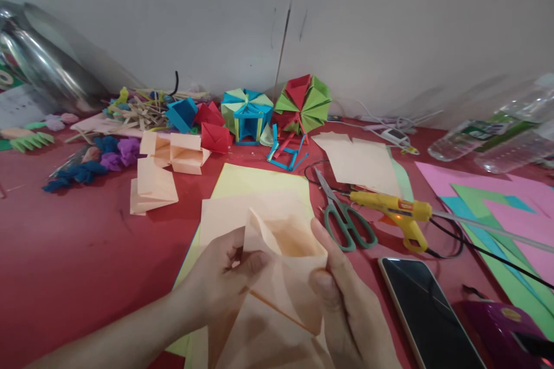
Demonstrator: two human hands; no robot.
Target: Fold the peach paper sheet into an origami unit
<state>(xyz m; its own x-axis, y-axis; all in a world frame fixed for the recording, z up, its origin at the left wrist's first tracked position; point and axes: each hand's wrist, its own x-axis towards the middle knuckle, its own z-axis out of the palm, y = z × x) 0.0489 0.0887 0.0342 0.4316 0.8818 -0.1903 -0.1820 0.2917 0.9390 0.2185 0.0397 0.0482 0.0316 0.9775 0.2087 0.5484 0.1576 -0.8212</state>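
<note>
A folded peach paper piece (283, 282) is held between my two hands over the middle of the table, its pocket spread open at the top. My left hand (225, 277) pinches its left side, thumb on the front. On the right edge, my right hand (346, 294) grips with the thumb in front and fingers behind. Beneath lie a flat peach sheet (216, 213) and a yellow sheet (246, 176). Similar folded peach paper pieces (156, 184) stand to the left. Green-handled scissors (346, 222) lie just right of the held paper.
A yellow glue gun (393, 207) with a lit orange light and cable lies at right. Near it are a phone (424, 305), a purple device (506, 323) and coloured paper (519, 207). Paper umbrella-like models (303, 104) stand by the wall; a metal kettle (47, 52) is at far left.
</note>
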